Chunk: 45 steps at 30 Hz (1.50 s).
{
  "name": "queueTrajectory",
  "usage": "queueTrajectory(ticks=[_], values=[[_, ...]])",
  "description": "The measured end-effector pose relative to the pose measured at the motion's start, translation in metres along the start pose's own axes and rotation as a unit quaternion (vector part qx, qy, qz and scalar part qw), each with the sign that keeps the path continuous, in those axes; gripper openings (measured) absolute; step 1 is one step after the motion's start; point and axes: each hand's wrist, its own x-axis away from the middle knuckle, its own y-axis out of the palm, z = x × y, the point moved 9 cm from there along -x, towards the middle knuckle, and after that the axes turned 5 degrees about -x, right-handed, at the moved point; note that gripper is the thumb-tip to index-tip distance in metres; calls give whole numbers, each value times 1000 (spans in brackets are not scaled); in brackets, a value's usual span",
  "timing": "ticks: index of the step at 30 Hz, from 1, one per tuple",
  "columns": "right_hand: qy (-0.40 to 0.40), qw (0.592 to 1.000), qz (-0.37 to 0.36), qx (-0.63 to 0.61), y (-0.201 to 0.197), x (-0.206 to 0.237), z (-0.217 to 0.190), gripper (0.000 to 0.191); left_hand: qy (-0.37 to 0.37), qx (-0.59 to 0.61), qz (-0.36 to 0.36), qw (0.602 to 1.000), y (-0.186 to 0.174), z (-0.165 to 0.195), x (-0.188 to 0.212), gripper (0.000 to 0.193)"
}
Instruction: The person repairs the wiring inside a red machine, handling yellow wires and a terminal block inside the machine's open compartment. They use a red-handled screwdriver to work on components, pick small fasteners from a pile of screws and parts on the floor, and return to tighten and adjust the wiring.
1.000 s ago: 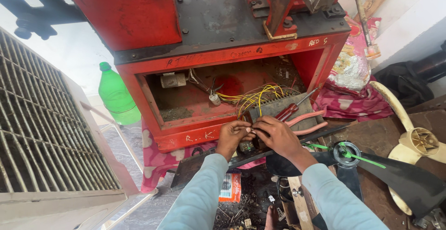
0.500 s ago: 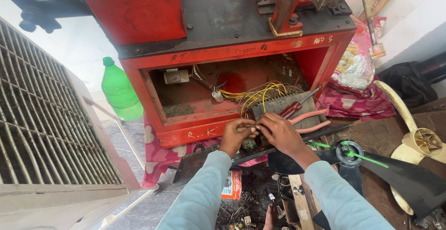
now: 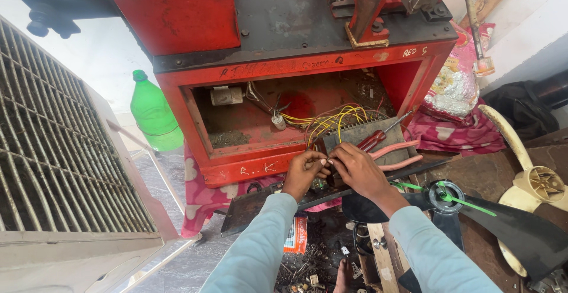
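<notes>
A cluttered workshop floor [image 3: 195, 257] is seen. Just beyond, a small wire end [image 3: 326, 161] is pinched between both hands, left [image 3: 305, 171] and right [image 3: 355, 168], fingers closed, before the red machine [image 3: 195, 97]; yellow wires [image 3: 331, 120] lie inside.

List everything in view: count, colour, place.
machine cabinet: one, red, open front, centre
wires: a bundle, yellow, inside the cabinet
screwdriver: one, red handle, on a grey panel
pliers: one, pink handles, right of the hands
bottle: one, green, left of the cabinet
grille: one, grey, far left
fan blade: one, black, lower right
left hand: at the cabinet's lower edge
right hand: fingertips meeting the left hand's
</notes>
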Motion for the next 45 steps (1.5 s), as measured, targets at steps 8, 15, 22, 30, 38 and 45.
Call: queueTrajectory(ticks=[8, 15, 22, 30, 38, 45], values=[[-22, 1000, 10, 6, -1, 1, -4, 16, 7, 12, -13, 1000, 2, -6, -3, 16], [-23, 1000, 7, 9, -1, 1, -6, 16, 3, 22, -31, 999, 1, -10, -2, 18], [-5, 1000, 2, 1, 1, 0, -3, 16, 8, 10, -34, 999, 1, -10, -3, 16], [-13, 1000, 21, 12, -2, 0, -6, 17, 2, -12, -19, 1000, -2, -8, -1, 15], [-1, 1000, 3, 17, 2, 0, -3, 24, -15, -60, -17, 998, -1, -6, 1, 16], [28, 999, 33, 23, 4, 4, 10, 22, -7, -44, -16, 999, -3, -10, 1, 12]])
